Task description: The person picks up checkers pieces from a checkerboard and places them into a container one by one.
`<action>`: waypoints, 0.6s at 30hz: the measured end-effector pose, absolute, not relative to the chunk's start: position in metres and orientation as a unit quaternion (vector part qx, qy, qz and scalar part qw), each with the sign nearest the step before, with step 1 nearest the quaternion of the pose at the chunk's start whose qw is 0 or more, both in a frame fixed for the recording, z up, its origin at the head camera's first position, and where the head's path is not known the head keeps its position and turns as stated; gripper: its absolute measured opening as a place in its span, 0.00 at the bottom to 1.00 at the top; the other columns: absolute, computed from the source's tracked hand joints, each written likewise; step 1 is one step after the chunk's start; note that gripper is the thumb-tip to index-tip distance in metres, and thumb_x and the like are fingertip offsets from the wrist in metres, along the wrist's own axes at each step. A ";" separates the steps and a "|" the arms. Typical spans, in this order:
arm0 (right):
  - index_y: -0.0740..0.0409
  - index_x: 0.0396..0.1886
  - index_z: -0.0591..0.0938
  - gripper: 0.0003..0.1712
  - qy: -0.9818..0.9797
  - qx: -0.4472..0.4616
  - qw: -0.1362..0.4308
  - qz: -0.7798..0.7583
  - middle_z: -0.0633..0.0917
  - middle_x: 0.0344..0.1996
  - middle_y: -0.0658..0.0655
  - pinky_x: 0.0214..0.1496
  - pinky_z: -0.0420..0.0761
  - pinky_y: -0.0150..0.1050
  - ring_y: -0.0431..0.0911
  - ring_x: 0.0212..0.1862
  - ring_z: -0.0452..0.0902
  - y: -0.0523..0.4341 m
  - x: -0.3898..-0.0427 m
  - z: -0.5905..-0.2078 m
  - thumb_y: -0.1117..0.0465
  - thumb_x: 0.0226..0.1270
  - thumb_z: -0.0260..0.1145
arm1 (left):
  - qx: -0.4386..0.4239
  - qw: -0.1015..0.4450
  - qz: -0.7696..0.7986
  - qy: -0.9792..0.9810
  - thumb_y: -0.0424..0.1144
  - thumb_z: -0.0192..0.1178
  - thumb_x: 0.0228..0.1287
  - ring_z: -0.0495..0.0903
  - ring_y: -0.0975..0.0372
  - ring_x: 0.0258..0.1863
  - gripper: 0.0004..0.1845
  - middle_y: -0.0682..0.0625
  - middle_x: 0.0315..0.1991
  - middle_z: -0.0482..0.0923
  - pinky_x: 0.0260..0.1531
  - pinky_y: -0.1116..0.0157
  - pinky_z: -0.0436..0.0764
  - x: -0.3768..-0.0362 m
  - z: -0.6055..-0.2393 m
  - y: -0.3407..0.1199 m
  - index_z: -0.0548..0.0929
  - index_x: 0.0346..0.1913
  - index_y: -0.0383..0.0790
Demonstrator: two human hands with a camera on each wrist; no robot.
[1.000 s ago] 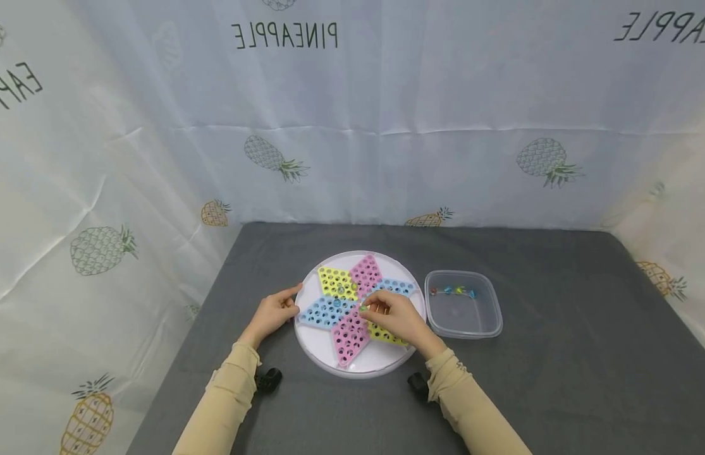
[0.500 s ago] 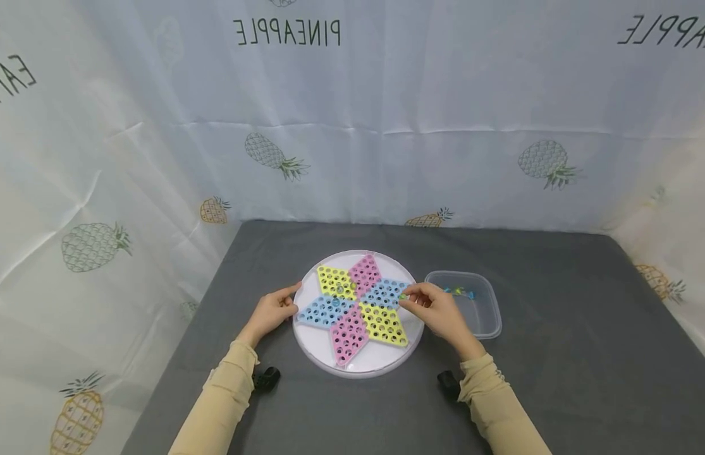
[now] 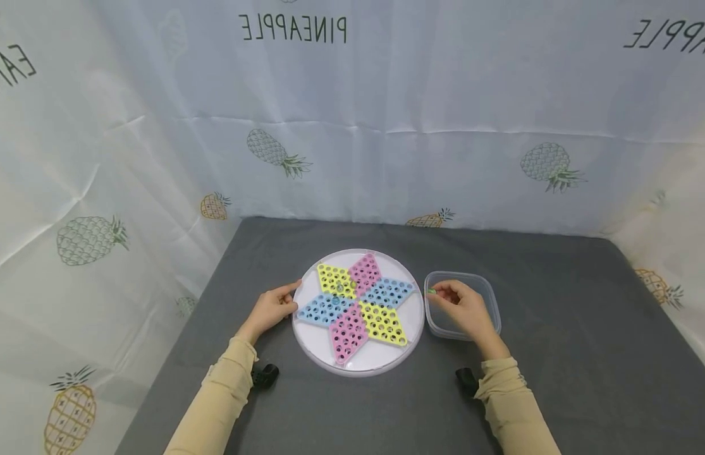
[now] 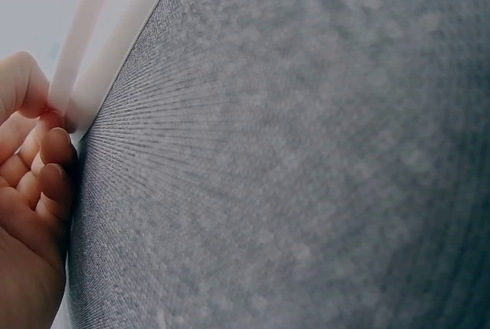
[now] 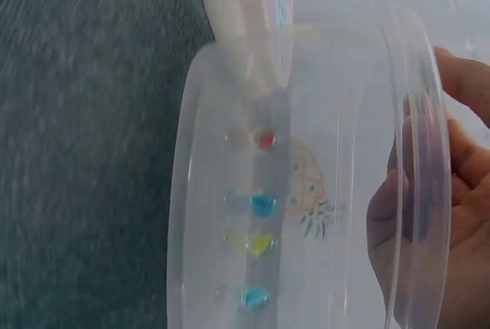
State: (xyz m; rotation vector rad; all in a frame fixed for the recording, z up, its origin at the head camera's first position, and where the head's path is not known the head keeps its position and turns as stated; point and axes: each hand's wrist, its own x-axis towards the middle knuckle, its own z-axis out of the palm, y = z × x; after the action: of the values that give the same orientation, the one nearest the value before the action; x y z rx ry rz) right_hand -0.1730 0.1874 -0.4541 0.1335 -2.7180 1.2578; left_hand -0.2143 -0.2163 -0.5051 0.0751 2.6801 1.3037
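A round white Chinese checkers board (image 3: 380,357) with a pink, yellow and blue star of holes lies on the table. A few marbles sit near its centre. My left hand (image 3: 270,311) holds its left rim, thumb and index finger at the edge, the other fingers curled beside it in the left wrist view. Between the thumb and fingertips of my right hand (image 3: 463,308) is a small green marble (image 3: 431,291), over the near-left part of a clear plastic container (image 3: 496,313). Through its wall, the right wrist view shows a red marble (image 5: 266,140), a yellow marble (image 5: 262,244) and blue marbles (image 5: 262,205).
The container stands just right of the board, on a dark grey tablecloth (image 3: 352,417). A pale curtain (image 3: 352,177) printed with pineapples surrounds the table at the back and sides. Black straps or devices (image 3: 265,376) are at both wrists.
My right hand has moved right from the board's centre to the container, carrying the green marble in its fingertips. My left hand has stayed at the board's rim.
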 end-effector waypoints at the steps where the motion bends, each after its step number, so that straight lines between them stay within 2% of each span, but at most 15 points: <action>1: 0.56 0.39 0.83 0.14 -0.905 0.044 0.073 0.416 0.81 0.32 0.54 0.34 0.72 0.29 0.38 0.31 0.71 0.189 -0.173 -0.455 0.53 0.57 0.67 | 0.024 0.081 0.437 0.896 0.34 0.57 0.53 0.65 0.63 0.19 0.31 0.51 0.24 0.71 0.20 0.70 0.66 -0.214 -0.505 -0.216 0.71 0.64 0.45; 10: 0.57 0.39 0.83 0.16 -0.916 0.040 0.051 0.395 0.82 0.31 0.54 0.31 0.71 0.30 0.36 0.29 0.70 0.199 -0.173 -0.459 0.51 0.57 0.67 | 0.026 0.081 0.437 0.895 0.34 0.57 0.53 0.65 0.63 0.18 0.31 0.51 0.23 0.70 0.19 0.70 0.66 -0.212 -0.502 -0.216 0.71 0.64 0.44; 18: 0.56 0.44 0.82 0.18 -0.912 0.045 0.034 0.407 0.82 0.33 0.54 0.32 0.72 0.30 0.35 0.30 0.71 0.203 -0.173 -0.460 0.50 0.60 0.65 | 0.028 0.077 0.434 0.897 0.34 0.57 0.53 0.65 0.64 0.18 0.31 0.51 0.23 0.71 0.19 0.70 0.66 -0.212 -0.502 -0.216 0.71 0.64 0.44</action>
State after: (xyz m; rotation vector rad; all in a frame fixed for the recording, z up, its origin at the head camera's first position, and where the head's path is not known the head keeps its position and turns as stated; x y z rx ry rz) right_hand -0.1733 0.2029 -0.4597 0.1376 -2.8031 1.2512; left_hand -0.2125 -0.2155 -0.5017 0.0830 2.6887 1.3007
